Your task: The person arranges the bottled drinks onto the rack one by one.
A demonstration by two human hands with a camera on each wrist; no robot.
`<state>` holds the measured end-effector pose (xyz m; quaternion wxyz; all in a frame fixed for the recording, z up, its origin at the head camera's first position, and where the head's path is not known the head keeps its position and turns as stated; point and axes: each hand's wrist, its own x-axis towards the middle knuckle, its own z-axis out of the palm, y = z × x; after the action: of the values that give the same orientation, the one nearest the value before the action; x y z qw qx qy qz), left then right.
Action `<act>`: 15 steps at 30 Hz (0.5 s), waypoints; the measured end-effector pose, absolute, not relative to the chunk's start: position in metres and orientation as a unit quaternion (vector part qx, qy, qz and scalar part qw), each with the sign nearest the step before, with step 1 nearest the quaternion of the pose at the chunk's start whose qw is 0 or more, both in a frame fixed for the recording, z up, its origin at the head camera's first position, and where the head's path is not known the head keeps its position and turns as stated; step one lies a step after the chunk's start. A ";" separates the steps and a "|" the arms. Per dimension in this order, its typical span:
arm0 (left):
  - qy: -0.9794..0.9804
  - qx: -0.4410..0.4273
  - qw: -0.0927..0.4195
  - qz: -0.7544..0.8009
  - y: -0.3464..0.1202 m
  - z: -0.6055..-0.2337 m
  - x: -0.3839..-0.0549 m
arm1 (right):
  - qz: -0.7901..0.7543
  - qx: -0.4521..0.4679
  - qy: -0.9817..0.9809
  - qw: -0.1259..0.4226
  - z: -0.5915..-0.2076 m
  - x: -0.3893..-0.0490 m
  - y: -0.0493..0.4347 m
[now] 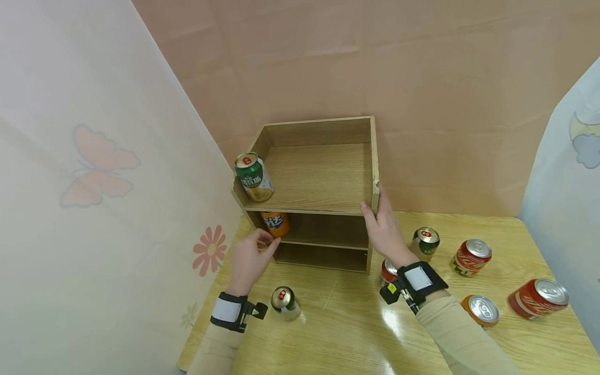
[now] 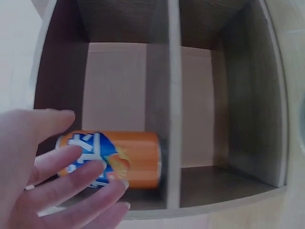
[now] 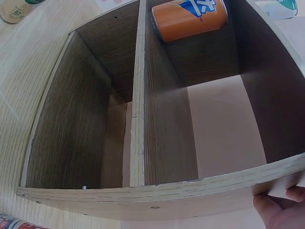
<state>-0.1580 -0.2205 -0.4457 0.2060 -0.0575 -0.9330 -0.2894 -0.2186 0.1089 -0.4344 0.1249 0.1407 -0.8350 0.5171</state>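
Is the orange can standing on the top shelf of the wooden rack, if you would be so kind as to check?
No, the orange can stands on the middle shelf, while a green can occupies the top of the wooden rack.

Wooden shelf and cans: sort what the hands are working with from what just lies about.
In hand:
- orange can in the middle compartment, by the left hand
- three-tier wooden shelf, its side gripped by the right hand

Lying about:
- green can on the top tier
- green can on the wooden table
- red cans on the right
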 end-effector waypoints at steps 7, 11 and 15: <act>-0.946 -0.092 0.085 -0.300 -0.227 -0.463 -0.152 | 0.514 0.141 -0.836 0.129 -0.435 -0.218 0.109; -0.946 -0.114 -0.011 -0.303 -0.231 -0.474 -0.149 | 0.519 0.142 -0.833 0.128 -0.434 -0.217 0.109; -0.944 -0.125 -0.084 -0.293 -0.234 -0.481 -0.147 | 0.517 0.141 -0.835 0.128 -0.435 -0.217 0.110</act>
<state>-0.1471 -0.2341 -0.4815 -0.0841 -0.1247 -0.9441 -0.2935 -0.2170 0.1097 -0.4348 0.1279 0.1412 -0.8346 0.5168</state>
